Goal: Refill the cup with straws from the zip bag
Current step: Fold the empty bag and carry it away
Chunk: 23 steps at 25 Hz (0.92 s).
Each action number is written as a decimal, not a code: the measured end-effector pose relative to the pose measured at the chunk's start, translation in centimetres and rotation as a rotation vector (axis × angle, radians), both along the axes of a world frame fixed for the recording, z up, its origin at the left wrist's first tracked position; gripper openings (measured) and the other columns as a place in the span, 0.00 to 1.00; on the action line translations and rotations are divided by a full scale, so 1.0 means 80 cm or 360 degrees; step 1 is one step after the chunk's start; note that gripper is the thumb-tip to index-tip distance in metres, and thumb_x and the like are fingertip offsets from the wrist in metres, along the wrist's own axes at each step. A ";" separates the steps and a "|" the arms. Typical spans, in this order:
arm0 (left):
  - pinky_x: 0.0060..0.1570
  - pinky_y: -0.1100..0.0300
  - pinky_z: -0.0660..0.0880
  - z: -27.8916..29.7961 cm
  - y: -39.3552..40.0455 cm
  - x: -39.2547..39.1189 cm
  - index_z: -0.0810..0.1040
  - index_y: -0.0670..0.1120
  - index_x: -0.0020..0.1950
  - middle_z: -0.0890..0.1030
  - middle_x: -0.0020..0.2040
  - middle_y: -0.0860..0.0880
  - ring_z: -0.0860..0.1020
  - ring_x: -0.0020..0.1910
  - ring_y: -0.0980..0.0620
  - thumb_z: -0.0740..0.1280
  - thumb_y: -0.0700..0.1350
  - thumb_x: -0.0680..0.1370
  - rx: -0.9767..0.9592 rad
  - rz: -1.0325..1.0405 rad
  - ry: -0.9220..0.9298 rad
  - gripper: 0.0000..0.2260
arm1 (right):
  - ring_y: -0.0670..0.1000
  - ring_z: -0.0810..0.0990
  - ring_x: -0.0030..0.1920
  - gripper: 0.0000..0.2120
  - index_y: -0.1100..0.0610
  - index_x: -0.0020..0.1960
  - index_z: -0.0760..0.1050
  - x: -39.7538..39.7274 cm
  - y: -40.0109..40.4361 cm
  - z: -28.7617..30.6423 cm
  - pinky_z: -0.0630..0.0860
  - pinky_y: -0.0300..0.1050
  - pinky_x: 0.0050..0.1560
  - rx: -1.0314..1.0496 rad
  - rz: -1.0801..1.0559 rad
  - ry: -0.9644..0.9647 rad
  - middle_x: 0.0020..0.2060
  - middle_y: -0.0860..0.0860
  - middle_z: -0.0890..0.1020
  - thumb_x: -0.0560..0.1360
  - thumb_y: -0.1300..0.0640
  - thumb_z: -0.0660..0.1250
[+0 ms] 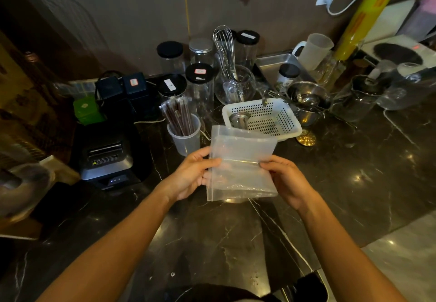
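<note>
1. The left hand (188,174) and the right hand (286,179) hold the zip bag (243,162) between them above the counter (212,242), each pinching one side edge with thumb in front and fingers behind.
2. The bag looks empty and flat, and the straws (178,115) stand in the cup (185,139), which is on the counter just beyond the left hand.
3. So the refill seems nearly done; the step in hand is probably to close or fold the bag.
4. To do it well, I would keep the bag flat, press the air out and run the thumbs along the zip line from one side to the other.
5. I cannot tell if the zip is open or closed, because the plastic is clear and reflects light.
6. The fingers behind the bag are only dimly visible, and the basket (271,115) is partly hidden by the bag.
</note>
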State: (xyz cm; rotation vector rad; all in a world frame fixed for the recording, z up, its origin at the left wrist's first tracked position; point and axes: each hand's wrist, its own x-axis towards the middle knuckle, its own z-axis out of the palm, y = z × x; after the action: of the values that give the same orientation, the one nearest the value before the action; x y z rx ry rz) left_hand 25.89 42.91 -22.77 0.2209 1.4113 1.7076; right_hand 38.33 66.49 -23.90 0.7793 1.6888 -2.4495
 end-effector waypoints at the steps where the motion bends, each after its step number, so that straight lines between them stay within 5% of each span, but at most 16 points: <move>1: 0.50 0.48 0.86 0.001 0.002 0.002 0.82 0.48 0.65 0.86 0.60 0.41 0.87 0.53 0.44 0.64 0.36 0.83 -0.0011 0.0009 -0.0011 0.14 | 0.63 0.79 0.54 0.11 0.59 0.52 0.87 0.002 0.000 0.001 0.77 0.63 0.58 -0.0004 -0.0018 0.0003 0.54 0.62 0.86 0.78 0.66 0.67; 4: 0.42 0.55 0.86 -0.002 0.005 0.006 0.86 0.47 0.52 0.87 0.52 0.45 0.87 0.45 0.48 0.63 0.36 0.83 -0.0160 -0.0027 0.0127 0.13 | 0.56 0.80 0.47 0.14 0.56 0.40 0.83 0.006 0.000 0.008 0.76 0.49 0.46 0.0091 0.0011 0.0000 0.41 0.51 0.85 0.77 0.68 0.64; 7: 0.50 0.47 0.84 -0.004 0.006 0.008 0.87 0.48 0.44 0.88 0.50 0.50 0.87 0.51 0.46 0.64 0.34 0.82 -0.0232 -0.0049 0.0215 0.15 | 0.54 0.81 0.46 0.13 0.55 0.40 0.80 0.009 0.001 0.010 0.77 0.46 0.44 0.0163 0.0090 -0.0005 0.41 0.49 0.84 0.78 0.67 0.63; 14: 0.41 0.58 0.84 -0.004 0.000 0.009 0.87 0.51 0.37 0.83 0.57 0.45 0.85 0.55 0.46 0.62 0.32 0.82 -0.0237 0.0087 0.0397 0.22 | 0.57 0.87 0.57 0.17 0.53 0.66 0.80 0.010 -0.002 0.011 0.83 0.55 0.56 0.0105 0.0195 -0.0042 0.59 0.56 0.86 0.83 0.46 0.64; 16: 0.42 0.58 0.84 -0.004 -0.002 0.008 0.88 0.52 0.41 0.83 0.58 0.46 0.84 0.56 0.45 0.61 0.32 0.83 -0.0218 0.0176 0.0429 0.22 | 0.56 0.87 0.50 0.20 0.59 0.65 0.80 0.008 -0.004 0.011 0.84 0.49 0.49 0.0154 0.0374 -0.0056 0.56 0.59 0.86 0.80 0.48 0.69; 20: 0.53 0.46 0.84 -0.005 -0.006 0.008 0.76 0.51 0.71 0.83 0.63 0.42 0.85 0.57 0.41 0.60 0.42 0.85 -0.0115 0.0286 0.0195 0.16 | 0.52 0.85 0.40 0.19 0.64 0.62 0.82 0.006 -0.009 0.012 0.83 0.41 0.38 0.0203 0.0291 -0.0043 0.55 0.62 0.87 0.75 0.54 0.74; 23: 0.60 0.43 0.81 -0.011 -0.015 0.014 0.74 0.49 0.72 0.83 0.64 0.40 0.85 0.60 0.40 0.60 0.56 0.84 -0.0093 0.0094 -0.0050 0.20 | 0.54 0.87 0.44 0.15 0.62 0.62 0.82 0.006 -0.014 0.012 0.83 0.42 0.38 0.0277 0.0196 -0.0021 0.57 0.61 0.86 0.77 0.58 0.73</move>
State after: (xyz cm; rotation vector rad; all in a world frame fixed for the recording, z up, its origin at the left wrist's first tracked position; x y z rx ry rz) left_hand 27.02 41.74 -23.61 0.1210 1.4552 1.7079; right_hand 38.84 65.34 -22.94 0.6832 1.9036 -2.2360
